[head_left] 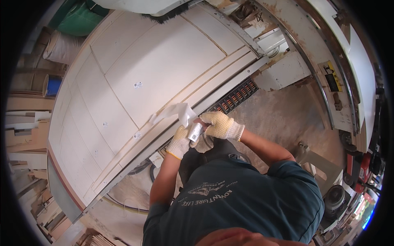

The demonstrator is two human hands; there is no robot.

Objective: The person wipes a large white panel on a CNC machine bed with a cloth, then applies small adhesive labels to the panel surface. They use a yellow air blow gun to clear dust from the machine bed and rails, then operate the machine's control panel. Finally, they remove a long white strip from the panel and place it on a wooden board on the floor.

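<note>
Both my hands wear cream knitted gloves and meet in front of my body, over the near edge of a large white board [135, 61]. My left hand [179, 141] is closed on the lower part of a strip of labels; a white printed label [195, 133] faces up beside its fingers. My right hand [221, 125] is closed at the strip's other side, next to a small brownish patch I cannot make out. From between the hands a loose, pale backing strip [176, 112] trails left over the board. Thin grooves divide the board into panels, and several carry small stuck labels [138, 85].
A metal rail [230, 92] runs along the board's near edge, with a black slotted cable chain [238, 96] below it. A machine head with a black brush skirt [168, 15] hangs over the far edge. Wood offcuts [28, 135] and a blue bucket [51, 85] stand left.
</note>
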